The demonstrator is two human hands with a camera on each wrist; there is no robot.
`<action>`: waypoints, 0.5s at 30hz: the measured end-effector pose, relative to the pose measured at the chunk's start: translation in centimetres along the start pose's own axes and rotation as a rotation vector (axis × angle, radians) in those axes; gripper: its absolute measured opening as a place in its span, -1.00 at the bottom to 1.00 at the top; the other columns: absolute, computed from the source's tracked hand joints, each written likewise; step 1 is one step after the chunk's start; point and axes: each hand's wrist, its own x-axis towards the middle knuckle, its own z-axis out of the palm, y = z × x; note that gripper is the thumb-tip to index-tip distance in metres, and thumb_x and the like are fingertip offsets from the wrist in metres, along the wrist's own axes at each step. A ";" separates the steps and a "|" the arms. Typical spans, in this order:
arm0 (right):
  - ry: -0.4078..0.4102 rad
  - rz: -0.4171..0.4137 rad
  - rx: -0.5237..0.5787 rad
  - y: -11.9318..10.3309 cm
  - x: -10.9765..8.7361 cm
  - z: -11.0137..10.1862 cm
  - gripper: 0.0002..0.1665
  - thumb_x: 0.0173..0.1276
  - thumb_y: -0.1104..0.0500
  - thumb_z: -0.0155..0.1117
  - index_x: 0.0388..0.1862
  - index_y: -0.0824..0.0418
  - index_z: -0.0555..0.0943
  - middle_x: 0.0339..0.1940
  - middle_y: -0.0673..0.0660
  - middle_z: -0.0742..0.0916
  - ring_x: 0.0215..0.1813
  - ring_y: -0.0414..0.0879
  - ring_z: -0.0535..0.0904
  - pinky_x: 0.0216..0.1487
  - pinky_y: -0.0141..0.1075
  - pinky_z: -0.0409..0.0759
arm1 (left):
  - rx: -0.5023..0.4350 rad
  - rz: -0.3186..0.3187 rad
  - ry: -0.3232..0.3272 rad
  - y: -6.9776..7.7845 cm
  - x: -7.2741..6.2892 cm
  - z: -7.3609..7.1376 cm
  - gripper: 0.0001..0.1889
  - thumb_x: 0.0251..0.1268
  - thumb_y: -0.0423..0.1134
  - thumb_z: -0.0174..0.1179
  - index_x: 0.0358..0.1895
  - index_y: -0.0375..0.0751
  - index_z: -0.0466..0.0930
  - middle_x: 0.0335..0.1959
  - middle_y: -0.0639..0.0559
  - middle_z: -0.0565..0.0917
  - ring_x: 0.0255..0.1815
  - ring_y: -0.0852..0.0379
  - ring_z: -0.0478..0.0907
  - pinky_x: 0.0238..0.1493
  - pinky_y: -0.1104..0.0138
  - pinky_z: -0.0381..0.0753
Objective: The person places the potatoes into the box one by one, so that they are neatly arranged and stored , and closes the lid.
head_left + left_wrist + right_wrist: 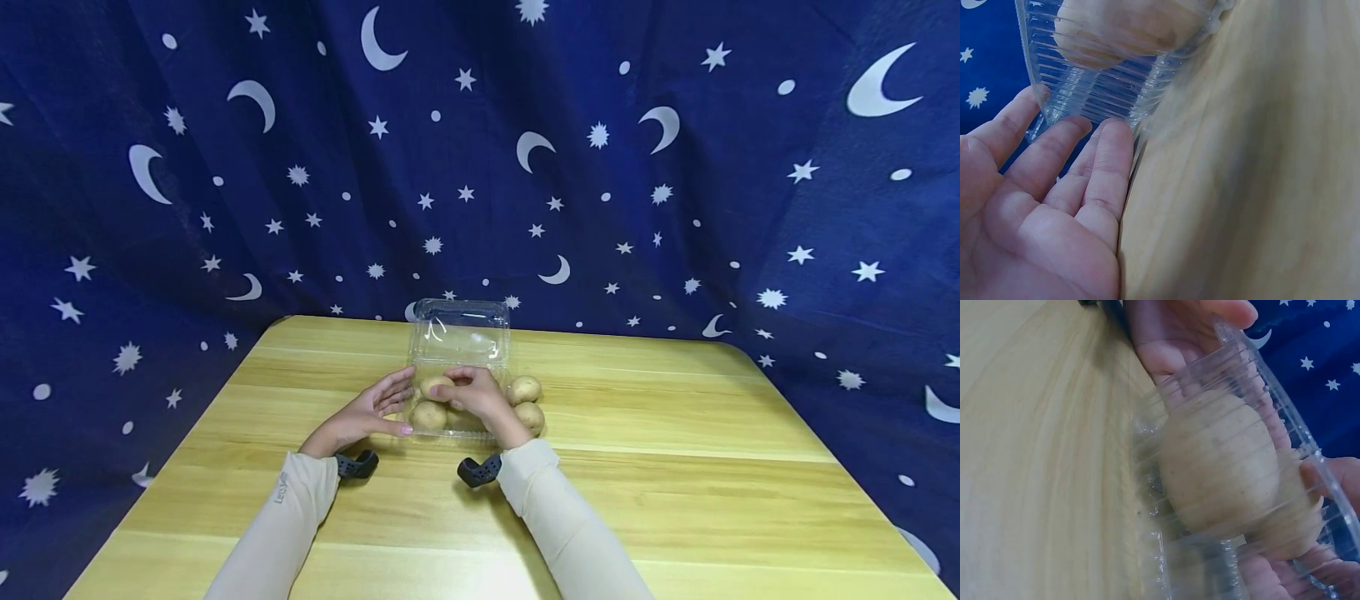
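A clear plastic clamshell box (461, 423) stands on the table with its lid (465, 337) raised at the back. Inside, at the front left, lies a potato (428, 416), also seen through the ribbed wall in the right wrist view. Behind it, my right hand (480, 395) reaches into the box and pinches another potato (434, 386) between thumb and fingers. My left hand (378, 407) is at the box's left side, fingers extended and thumb near the front corner. The left wrist view shows its fingertips (1116, 134) against the ribbed wall.
Two more potatoes, one at the back (524, 389) and one in front (530, 418), lie on the wooden table (675, 467) just right of the box. A dark blue curtain (480, 150) with moons and stars hangs behind the table and along its sides.
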 end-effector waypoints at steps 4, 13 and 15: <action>-0.002 0.005 0.007 0.2 0.1 0.1 -0.42 0.37 0.30 0.51 0.28 0.58 0.60 0.09 0.38 0.74 -0.08 0.01 0.72 0.16 -0.11 0.79 | -0.006 -0.001 -0.001 0.1 0.0 0.0 0.17 0.32 -0.35 0.53 0.75 -0.44 -0.20 0.77 -0.45 -0.13 0.73 -0.48 -0.08 0.68 -0.21 0.05; -0.018 0.035 0.013 0.1 0.3 0.4 -0.47 0.45 0.33 0.42 0.32 0.55 0.60 -0.01 0.28 0.72 -0.10 -0.09 0.66 0.14 -0.22 0.78 | 0.003 0.000 0.000 0.0 0.0 0.0 0.17 0.33 -0.34 0.53 0.75 -0.44 -0.20 0.76 -0.47 -0.11 0.73 -0.48 -0.07 0.68 -0.21 0.06; -0.021 0.040 0.010 0.1 0.3 0.5 -0.49 0.47 0.35 0.40 0.33 0.55 0.60 -0.03 0.26 0.72 -0.11 -0.10 0.67 0.11 -0.25 0.79 | 0.006 0.001 0.000 0.0 0.1 0.0 0.16 0.33 -0.35 0.53 0.75 -0.45 -0.20 0.75 -0.48 -0.10 0.73 -0.48 -0.06 0.68 -0.19 0.08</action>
